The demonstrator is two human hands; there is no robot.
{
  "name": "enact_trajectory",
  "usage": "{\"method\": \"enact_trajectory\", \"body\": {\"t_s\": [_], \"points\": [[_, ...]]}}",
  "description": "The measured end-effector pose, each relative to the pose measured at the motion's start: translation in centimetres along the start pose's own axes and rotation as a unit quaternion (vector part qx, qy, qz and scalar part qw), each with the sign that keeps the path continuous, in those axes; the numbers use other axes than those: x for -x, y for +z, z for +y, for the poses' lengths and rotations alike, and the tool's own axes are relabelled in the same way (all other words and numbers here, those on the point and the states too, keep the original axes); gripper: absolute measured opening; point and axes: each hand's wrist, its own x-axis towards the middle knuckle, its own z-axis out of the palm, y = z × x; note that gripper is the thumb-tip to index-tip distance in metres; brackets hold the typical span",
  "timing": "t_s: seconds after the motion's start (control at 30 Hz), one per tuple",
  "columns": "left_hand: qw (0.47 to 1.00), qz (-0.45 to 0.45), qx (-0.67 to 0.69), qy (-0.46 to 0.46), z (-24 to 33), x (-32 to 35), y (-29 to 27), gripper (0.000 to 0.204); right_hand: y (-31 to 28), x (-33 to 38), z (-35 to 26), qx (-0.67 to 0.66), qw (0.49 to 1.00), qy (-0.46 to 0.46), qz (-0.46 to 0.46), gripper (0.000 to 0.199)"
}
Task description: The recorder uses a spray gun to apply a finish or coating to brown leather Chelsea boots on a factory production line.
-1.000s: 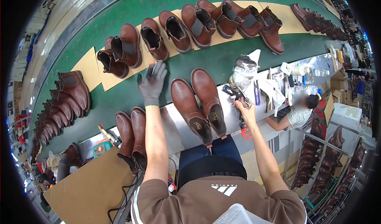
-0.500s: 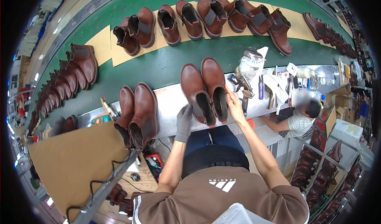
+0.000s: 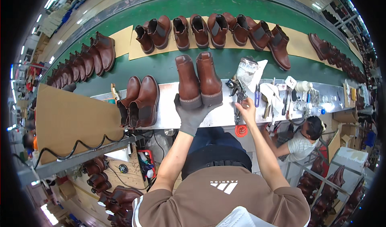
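Observation:
A pair of brown leather ankle boots [image 3: 200, 80] is held over the metal bench edge, backs toward me and shaft tops pointing away. My grey-gloved left hand [image 3: 194, 113] grips both boots at their heels from below. To the right, my bare right hand [image 3: 247, 110] has its fingers curled at the handle of a dark spray gun [image 3: 238, 93]. An orange coiled hose [image 3: 241, 130] hangs below the gun. Another pair of brown boots [image 3: 140, 101] stands on the bench left of my left hand.
Boots line the green bench [image 3: 152, 68] on cardboard [image 3: 134, 52]. Bottles, a white cloth [image 3: 270, 93] and a purple-handled tool [image 3: 257, 96] lie right. A seated co-worker [image 3: 303, 138] is close on the right. A large cardboard sheet [image 3: 76, 122] and metal rail [image 3: 84, 148] stand left.
The held boots have turned from toes away to backs toward me. My left hand has gone from beside them to under their heels. My right hand has left them for the spray gun.

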Motion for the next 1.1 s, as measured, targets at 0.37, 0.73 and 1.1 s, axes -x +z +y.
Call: {"method": "enact_trajectory", "body": {"t_s": [0.37,0.73,1.1], "points": [[0.992,0.044,0.103,-0.064,-0.7,-1.0,3.0,0.071,-2.6,1.6,-10.2,-0.126,0.986,0.005,-0.109,0.015],[0.999,0.019,0.03,0.007,-1.0,-2.0,1.9,0.056,-2.3,4.2,-24.2,0.062,0.957,-0.141,-0.244,0.039],[0.991,-0.038,0.123,-0.033,-0.6,-1.4,0.7,0.06,-0.8,5.5,-24.6,0.069,0.945,-0.194,-0.254,0.042]]}}
